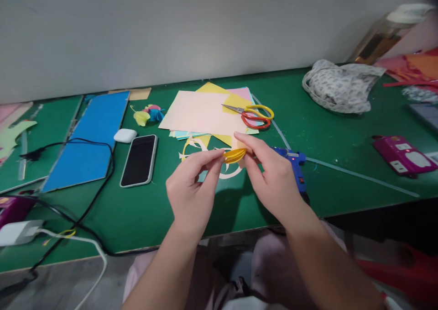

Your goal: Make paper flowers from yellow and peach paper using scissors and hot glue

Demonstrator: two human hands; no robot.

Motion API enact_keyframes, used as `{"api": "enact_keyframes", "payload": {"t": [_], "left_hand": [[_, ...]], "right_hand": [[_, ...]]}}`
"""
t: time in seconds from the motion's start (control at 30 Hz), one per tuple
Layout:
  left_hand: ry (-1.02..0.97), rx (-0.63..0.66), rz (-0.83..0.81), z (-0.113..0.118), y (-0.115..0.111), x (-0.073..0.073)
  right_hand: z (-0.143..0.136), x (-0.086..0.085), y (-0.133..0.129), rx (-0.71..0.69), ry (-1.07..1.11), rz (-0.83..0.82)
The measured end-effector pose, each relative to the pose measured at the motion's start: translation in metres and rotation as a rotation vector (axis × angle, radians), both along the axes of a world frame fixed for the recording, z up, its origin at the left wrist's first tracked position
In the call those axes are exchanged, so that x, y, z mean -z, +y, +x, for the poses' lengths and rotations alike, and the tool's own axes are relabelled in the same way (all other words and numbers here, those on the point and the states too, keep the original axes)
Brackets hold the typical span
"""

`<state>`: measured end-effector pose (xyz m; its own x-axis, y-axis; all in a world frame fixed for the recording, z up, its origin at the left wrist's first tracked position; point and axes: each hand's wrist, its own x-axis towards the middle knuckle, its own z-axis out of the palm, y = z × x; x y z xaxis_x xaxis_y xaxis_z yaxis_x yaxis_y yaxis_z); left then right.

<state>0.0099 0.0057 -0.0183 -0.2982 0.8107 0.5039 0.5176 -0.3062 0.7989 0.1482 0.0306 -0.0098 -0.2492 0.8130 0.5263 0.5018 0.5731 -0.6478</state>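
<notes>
A small yellow folded paper piece (235, 155), ridged like a petal or leaf, is pinched between both hands above the table's front half. My left hand (196, 182) grips its left end between thumb and forefinger. At its right end are the closed fingers of my right hand (272, 173), next to a pale pink bit of paper. Curly paper scraps (230, 174) lie beneath. Behind the hands, scissors (255, 115) with one yellow and one red handle rest on a stack of coloured paper (198, 111). A blue glue gun (298, 166) lies beside my right hand, partly hidden by it.
To the left are a phone (139, 160), a white earbud case (125, 135), blue board (92, 136), small paper shapes (149, 114) and black cables (92, 193). Rightward lie glue sticks (359, 176), a patterned cloth cap (342, 86) and a magenta power socket (404, 155). A wall stands behind.
</notes>
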Motion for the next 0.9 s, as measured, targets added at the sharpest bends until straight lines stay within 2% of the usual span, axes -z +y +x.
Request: {"api": "enact_keyframes", "payload": {"t": [0.23, 0.43, 0.63, 0.77, 0.9], "left_hand": [[-0.166, -0.038, -0.026, 0.0035, 0.0015, -0.0004], [-0.177, -0.06, -0.02, 0.0026, 0.0028, 0.0], [-0.178, -0.027, -0.024, -0.0005, 0.0044, 0.0005], [-0.24, -0.02, -0.017, 0.0012, 0.0047, -0.0006], [-0.323, 0.017, -0.089, 0.0059, 0.0036, -0.0002]], "right_hand": [[-0.003, 0.0019, -0.0007, 0.018, -0.084, 0.082], [-0.0064, 0.0022, -0.0041, -0.05, -0.108, 0.056], [-0.0049, 0.0005, -0.0036, -0.091, 0.004, -0.057], [0.0001, 0.0047, -0.001, -0.048, 0.13, -0.176], [0.0014, 0.0089, 0.0011, 0.032, 0.176, -0.147]]}}
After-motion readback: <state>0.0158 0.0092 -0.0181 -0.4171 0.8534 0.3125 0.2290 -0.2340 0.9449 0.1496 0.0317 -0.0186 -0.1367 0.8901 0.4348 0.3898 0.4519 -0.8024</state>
